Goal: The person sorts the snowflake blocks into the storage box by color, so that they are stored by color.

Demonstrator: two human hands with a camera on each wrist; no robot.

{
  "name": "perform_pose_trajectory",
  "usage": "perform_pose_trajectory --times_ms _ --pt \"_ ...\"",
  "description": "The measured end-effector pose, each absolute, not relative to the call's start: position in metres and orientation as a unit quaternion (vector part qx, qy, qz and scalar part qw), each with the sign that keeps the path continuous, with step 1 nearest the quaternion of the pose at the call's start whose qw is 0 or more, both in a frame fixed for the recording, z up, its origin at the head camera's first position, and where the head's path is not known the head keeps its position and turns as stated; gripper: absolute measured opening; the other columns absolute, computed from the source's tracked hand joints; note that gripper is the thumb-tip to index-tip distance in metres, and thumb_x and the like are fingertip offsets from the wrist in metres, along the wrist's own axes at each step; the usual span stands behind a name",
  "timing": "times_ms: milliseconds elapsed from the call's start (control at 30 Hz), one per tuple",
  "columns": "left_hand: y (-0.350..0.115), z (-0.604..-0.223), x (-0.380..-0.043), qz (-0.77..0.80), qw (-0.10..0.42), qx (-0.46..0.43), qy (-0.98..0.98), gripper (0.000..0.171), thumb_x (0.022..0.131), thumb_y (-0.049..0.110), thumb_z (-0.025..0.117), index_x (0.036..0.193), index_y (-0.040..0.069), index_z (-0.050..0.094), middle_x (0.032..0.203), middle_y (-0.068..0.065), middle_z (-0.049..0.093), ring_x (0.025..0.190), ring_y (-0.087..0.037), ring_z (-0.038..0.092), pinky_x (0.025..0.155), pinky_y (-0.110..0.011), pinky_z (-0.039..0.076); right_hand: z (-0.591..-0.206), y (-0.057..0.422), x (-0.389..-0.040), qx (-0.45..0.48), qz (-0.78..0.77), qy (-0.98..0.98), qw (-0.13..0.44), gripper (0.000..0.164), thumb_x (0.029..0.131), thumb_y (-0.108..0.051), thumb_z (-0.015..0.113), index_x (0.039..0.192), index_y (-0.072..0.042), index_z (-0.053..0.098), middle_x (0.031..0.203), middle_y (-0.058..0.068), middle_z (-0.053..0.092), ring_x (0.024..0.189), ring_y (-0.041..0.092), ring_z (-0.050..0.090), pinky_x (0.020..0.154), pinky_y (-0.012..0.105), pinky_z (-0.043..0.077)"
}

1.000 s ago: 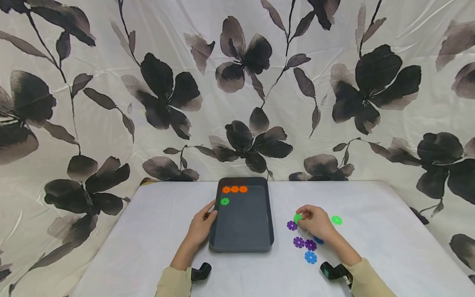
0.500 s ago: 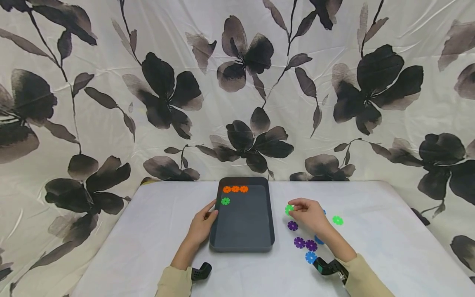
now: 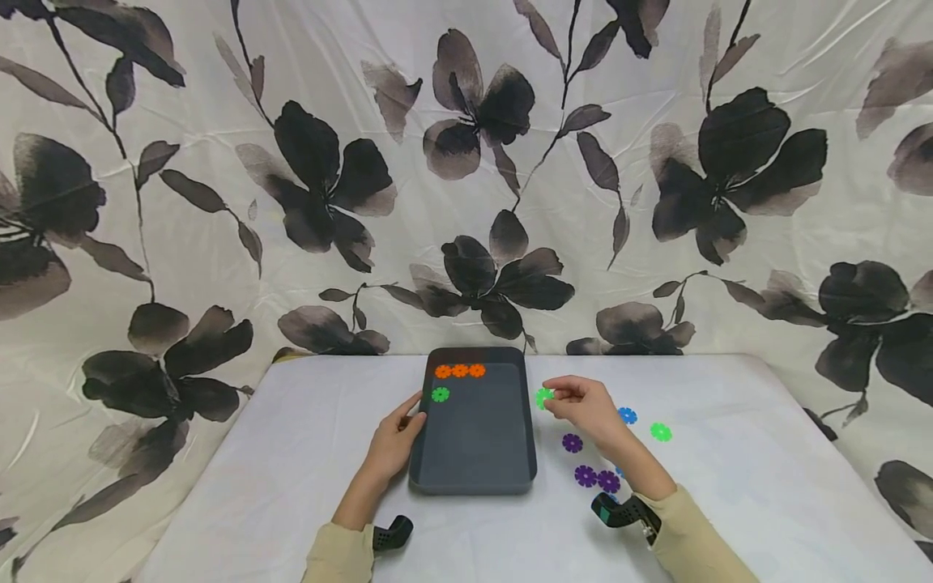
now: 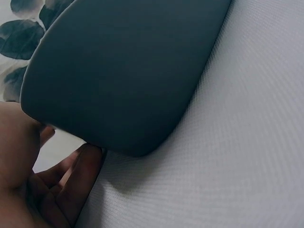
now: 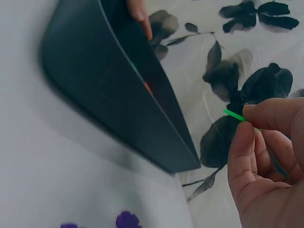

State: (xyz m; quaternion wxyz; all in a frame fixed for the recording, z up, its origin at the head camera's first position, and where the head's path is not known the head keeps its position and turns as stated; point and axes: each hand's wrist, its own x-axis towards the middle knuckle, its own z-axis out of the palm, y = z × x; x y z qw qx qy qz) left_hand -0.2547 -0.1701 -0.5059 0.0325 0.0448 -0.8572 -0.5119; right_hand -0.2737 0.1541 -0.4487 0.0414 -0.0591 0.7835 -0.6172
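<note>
The left hand (image 3: 392, 444) holds the left side of a dark gray tray (image 3: 474, 453), with its thumb and fingers gripping the edge. The tray is on the white tabletop (image 3: 481, 542), in the middle.

The right hand (image 3: 589, 406) pinches a bright green flower piece (image 3: 543, 398) between the thumb and a finger. This piece is up in the air, just right of the tray's right edge. The right wrist view shows it from its thin side.

Inside the tray, three orange pieces (image 3: 460, 371) make a row at the far left. One green piece (image 3: 440, 394) lies a little nearer, below the left end of that row.

More pieces lie on the tabletop, to the right of the tray. One purple piece (image 3: 572, 443) is alone, and two purple pieces (image 3: 597, 478) are side by side, nearer. A blue piece (image 3: 627, 415) is right of the right hand, and a loose green piece (image 3: 661, 432) is farther right. Bits of more blue show by the right arm, but they are mostly hidden.

Both arms have tan sleeves (image 3: 338, 555) and small black wrist cameras (image 3: 394, 533). A pale cloth (image 3: 408, 219) with big dark flowers hangs at the far side.
</note>
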Motion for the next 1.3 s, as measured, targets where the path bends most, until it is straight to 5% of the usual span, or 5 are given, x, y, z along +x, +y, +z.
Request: perform_pose_trajectory --times_ms 867,1167,1300 --pt "-0.173 -0.510 -0.251 -0.513 0.033 0.047 -0.857 0.045 0.101 0.029 0.054 0.145 0.023 0.048 0.104 -0.008 0.062 0.089 -0.021 0.052 0.075 -0.036 0.041 -0.444 0.082 -0.300 -0.088 -0.649 0.751 0.082 0.023 0.088 -0.001 0.068 0.111 0.001 0.069 0.086 0.007 0.060 0.075 0.018 0.058 0.082 0.044 0.051" --pt "-0.173 -0.506 -0.252 -0.513 0.032 0.048 -0.857 0.046 0.101 0.031 0.054 0.145 0.024 0.048 0.108 -0.009 0.063 0.092 -0.022 0.054 0.079 -0.039 0.042 -0.450 0.067 -0.316 -0.082 -0.652 0.747 0.101 0.029 0.088 -0.002 0.067 0.116 0.005 0.066 0.085 0.007 0.062 0.088 0.036 0.062 0.086 0.050 0.049" --pt "-0.172 -0.506 -0.252 -0.510 0.032 0.046 -0.858 0.046 0.100 0.032 0.054 0.145 0.025 0.048 0.108 -0.008 0.063 0.093 -0.022 0.054 0.080 -0.040 0.042 -0.456 0.064 -0.322 -0.071 -0.650 0.749 0.104 0.032 0.088 -0.002 0.067 0.119 0.006 0.064 0.087 0.008 0.063 0.085 0.032 0.063 0.084 0.047 0.049"
